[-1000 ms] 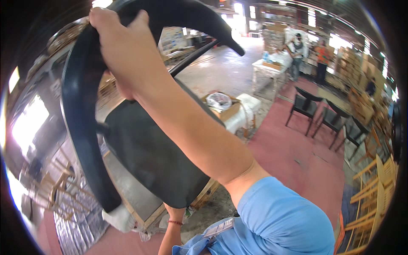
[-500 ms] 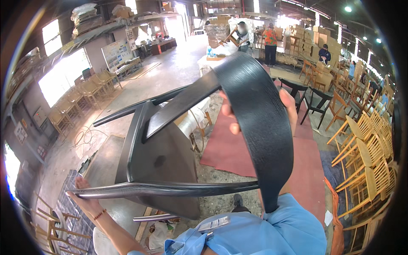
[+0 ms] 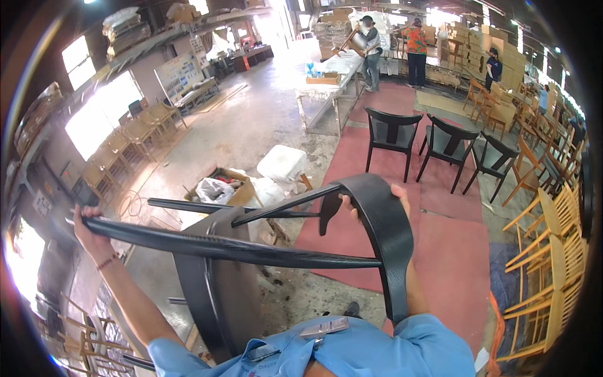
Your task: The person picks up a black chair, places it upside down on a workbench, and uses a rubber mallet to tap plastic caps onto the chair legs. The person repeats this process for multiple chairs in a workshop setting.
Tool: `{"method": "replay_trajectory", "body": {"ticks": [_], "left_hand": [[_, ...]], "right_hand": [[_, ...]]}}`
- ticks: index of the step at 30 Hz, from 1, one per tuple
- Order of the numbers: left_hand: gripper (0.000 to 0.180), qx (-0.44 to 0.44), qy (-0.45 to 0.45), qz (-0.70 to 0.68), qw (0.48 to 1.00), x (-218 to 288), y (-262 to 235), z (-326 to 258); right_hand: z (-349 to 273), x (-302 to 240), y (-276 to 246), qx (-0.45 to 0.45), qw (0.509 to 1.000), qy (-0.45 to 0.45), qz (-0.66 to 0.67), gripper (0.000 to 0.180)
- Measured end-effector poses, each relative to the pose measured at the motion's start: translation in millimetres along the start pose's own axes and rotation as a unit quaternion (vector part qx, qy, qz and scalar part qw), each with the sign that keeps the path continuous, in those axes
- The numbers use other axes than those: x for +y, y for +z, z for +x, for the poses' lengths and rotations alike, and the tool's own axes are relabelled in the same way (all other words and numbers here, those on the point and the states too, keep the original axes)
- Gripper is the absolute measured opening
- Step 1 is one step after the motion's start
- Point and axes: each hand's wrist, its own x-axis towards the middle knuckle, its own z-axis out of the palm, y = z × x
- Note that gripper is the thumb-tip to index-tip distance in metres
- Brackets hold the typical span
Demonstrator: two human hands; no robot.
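Note:
A black wooden chair [image 3: 251,250] is held up on its side in front of my body. Its curved backrest [image 3: 386,220] lies to the right, its legs point left, and its dark seat [image 3: 217,289] stands on edge between them. My left hand [image 3: 91,237] is wrapped round the end of the near leg. My right hand [image 3: 401,198] grips the top of the backrest, with fingers showing on both sides of it; the palm is hidden behind the wood.
Three black chairs [image 3: 449,141] stand on red matting [image 3: 449,251] ahead. Pale wooden chairs [image 3: 546,270] are stacked at right. An open carton [image 3: 242,191] and a white tub [image 3: 281,162] sit beyond the held chair. Co-workers [image 3: 372,53] stand near a long table [image 3: 326,90] farther off.
The held chair has turned and dropped lower in view, its backrest swinging down and its leg end rising with my left hand. My view has shifted, showing more of the matting and the standing chairs.

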Motion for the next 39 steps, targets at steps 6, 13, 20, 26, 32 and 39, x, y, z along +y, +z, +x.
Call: {"method": "replay_trajectory", "body": {"ticks": [6,13,20,26,32,39], "left_hand": [[0.017,-0.056,0.015,0.108,0.992,-60,158,64],[0.016,-0.321,-0.124,0.053,0.937,-125,344,160],[0.017,-0.487,-0.145,-0.046,0.86,-316,454,191],[0.014,-0.353,-0.05,0.01,0.934,-529,461,237],[0.012,-0.328,-0.236,0.014,0.915,-715,373,248],[0.013,-0.3,-0.296,0.154,0.894,-884,235,200]], "right_hand": [[40,-87,-52,-0.078,0.976,0.133,0.156,0.068],[82,-146,-116,0.118,0.985,-0.114,-0.055,0.054],[157,-191,-211,0.181,0.958,-0.185,-0.12,0.049],[280,-194,-305,0.441,0.818,-0.196,-0.312,0.051],[256,-215,-409,0.629,0.557,0.088,-0.535,0.06],[176,-192,-475,0.737,0.508,0.2,-0.399,0.051]]}}
